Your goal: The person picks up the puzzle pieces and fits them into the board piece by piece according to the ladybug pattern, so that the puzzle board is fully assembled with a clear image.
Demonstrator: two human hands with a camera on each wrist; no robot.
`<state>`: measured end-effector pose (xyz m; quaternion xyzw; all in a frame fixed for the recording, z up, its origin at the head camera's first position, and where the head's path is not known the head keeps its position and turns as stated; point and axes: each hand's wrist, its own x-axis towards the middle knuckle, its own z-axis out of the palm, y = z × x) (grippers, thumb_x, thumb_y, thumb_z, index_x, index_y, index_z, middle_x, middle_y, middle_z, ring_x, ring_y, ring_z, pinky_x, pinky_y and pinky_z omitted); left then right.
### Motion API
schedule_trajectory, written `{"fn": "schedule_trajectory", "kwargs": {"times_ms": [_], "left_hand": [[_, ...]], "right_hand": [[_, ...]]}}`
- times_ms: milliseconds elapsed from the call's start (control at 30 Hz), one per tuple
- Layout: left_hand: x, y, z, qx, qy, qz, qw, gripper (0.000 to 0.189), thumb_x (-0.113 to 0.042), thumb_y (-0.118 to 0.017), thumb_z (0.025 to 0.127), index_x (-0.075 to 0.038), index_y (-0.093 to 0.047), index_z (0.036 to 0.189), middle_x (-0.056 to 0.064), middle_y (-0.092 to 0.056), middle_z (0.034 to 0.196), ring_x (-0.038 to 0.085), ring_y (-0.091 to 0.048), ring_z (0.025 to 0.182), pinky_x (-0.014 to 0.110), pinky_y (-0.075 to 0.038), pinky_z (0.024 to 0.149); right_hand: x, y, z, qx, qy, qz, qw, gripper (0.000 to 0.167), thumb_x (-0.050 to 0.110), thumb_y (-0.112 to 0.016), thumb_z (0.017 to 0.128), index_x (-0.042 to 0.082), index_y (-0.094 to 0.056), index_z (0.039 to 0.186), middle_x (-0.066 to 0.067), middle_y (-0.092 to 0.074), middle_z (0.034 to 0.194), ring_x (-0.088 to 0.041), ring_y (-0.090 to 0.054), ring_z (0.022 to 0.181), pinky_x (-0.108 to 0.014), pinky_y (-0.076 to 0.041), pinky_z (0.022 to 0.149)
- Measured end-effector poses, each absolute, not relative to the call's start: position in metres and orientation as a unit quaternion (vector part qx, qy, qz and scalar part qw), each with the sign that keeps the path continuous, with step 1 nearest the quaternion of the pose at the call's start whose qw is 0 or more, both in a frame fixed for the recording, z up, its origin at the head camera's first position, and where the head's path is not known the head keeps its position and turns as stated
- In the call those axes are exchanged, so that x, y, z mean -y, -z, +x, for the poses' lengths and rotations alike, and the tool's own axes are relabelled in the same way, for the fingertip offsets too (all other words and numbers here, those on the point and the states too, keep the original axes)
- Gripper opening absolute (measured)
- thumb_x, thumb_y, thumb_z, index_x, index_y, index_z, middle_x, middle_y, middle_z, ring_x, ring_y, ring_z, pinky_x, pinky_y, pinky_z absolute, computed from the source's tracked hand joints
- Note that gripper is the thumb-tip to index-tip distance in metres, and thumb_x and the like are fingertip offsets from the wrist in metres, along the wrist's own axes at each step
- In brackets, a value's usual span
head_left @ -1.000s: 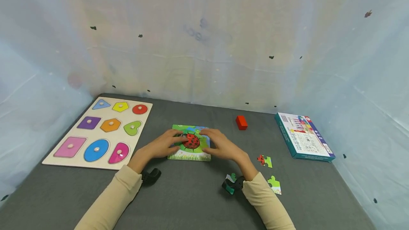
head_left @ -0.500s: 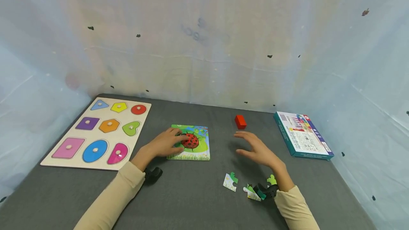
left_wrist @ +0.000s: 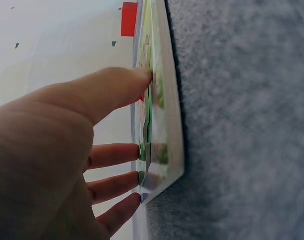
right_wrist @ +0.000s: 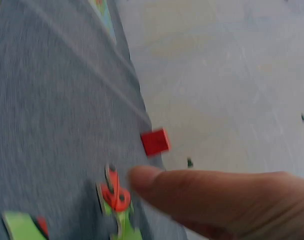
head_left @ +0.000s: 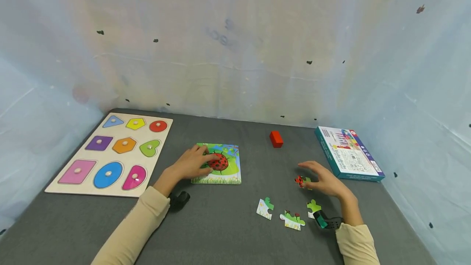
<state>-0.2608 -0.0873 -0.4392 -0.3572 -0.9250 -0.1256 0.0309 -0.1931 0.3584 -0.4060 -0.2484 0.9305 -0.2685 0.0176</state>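
My left hand (head_left: 189, 164) rests on a ladybug jigsaw board (head_left: 233, 171) with fingers spread; the left wrist view shows its thumb and fingertips touching the face near the board's edge. To the right, my right hand (head_left: 325, 180) reaches over a small red and green puzzle piece (head_left: 299, 180), thumb and fingers apart and partly covering it. In the right wrist view, the thumb (right_wrist: 157, 181) is beside that piece (right_wrist: 115, 196). Nearer to me lie more loose pieces: a green and white one (head_left: 313, 206), one with a grass edge (head_left: 292, 221) and a white one (head_left: 263, 208).
A pale board of knobbed shapes (head_left: 147, 186) lies at the left. Behind the loose pieces stands a red block (head_left: 276, 139), and a teal-sided box (head_left: 349, 152) lies at the right. Plastic sheeting (head_left: 235, 52) hangs around the grey table (head_left: 220, 232).
My right hand has left the jigsaw board and moved right, to the red and green piece. The left hand has stayed on the board.
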Motion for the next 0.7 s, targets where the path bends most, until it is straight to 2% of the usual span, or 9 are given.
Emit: {"fn": "schedule_trajectory", "kwargs": {"times_ms": [133, 267, 567, 700], "left_hand": [[0.089, 0.439, -0.26, 0.925, 0.14, -0.353, 0.017, 0.049, -0.046, -0.064, 0.085, -0.026, -0.056, 0.13, 0.011, -0.048, 0.119, 0.028, -0.043, 0.102, 0.048, -0.041, 0.08], [0.09, 0.44, -0.26, 0.926, 0.144, -0.348, 0.008, 0.057, -0.054, -0.063, 0.082, -0.027, -0.054, 0.131, 0.01, -0.047, 0.122, 0.027, -0.042, 0.103, 0.048, -0.04, 0.081], [0.09, 0.44, -0.259, 0.93, 0.139, -0.34, -0.002, 0.06, -0.056, -0.063, 0.081, -0.027, -0.053, 0.133, 0.01, -0.046, 0.124, 0.027, -0.042, 0.105, 0.049, -0.039, 0.083], [0.089, 0.439, -0.258, 0.927, 0.144, -0.346, 0.009, 0.058, -0.053, -0.065, 0.081, -0.027, -0.054, 0.132, 0.01, -0.047, 0.123, 0.027, -0.042, 0.104, 0.048, -0.04, 0.08]], "right_hand": [[-0.371, 0.412, -0.192, -0.934, 0.262, -0.236, 0.056, 0.059, 0.017, -0.074, 0.08, -0.004, -0.049, 0.13, -0.022, -0.046, 0.127, -0.04, -0.043, 0.116, -0.058, -0.037, 0.09], [-0.376, 0.416, -0.192, -0.931, 0.271, -0.236, 0.065, 0.06, 0.019, -0.076, 0.078, -0.003, -0.052, 0.128, -0.022, -0.047, 0.122, -0.039, -0.043, 0.11, -0.052, -0.038, 0.085], [-0.379, 0.429, -0.198, -0.919, 0.3, -0.255, 0.027, 0.044, 0.016, -0.075, 0.079, 0.002, -0.059, 0.116, -0.015, -0.051, 0.109, -0.028, -0.045, 0.095, -0.037, -0.038, 0.078], [-0.38, 0.433, -0.198, -0.915, 0.305, -0.263, 0.007, 0.039, 0.011, -0.075, 0.078, 0.002, -0.061, 0.114, -0.012, -0.054, 0.105, -0.025, -0.046, 0.089, -0.032, -0.04, 0.074]]}}
